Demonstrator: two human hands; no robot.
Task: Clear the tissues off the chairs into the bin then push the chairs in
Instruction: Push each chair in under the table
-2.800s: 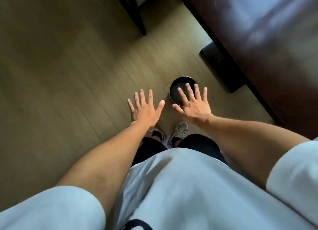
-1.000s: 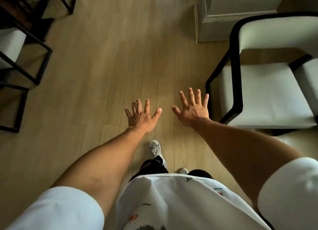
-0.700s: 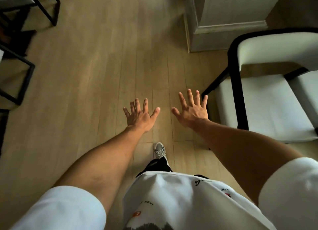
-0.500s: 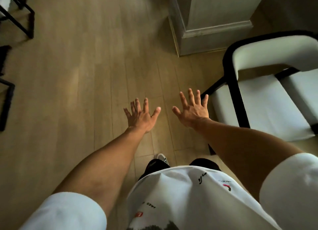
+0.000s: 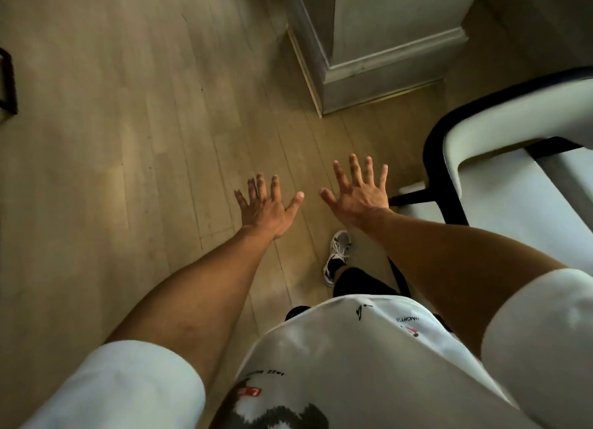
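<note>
Open run of light wood-plank floor (image 5: pixel 134 146) ahead and to the left, nothing standing on it across the middle of the view. Left hand (image 5: pixel 264 208) and right hand (image 5: pixel 359 195) held out flat over that floor, fingers (image 5: pixel 354 168) spread, gap between the two thumbs. Obstacles: grey-white square pillar with a stepped skirting base (image 5: pixel 382 43) straight ahead, corner pointing this way. White-cushioned armchair with a black metal frame (image 5: pixel 500 184) on the right, its black rail just beside the right hand. Floor lane between pillar base and armchair is narrow. Dark frame piece (image 5: pixel 8 85) at far left edge, well apart.
</note>
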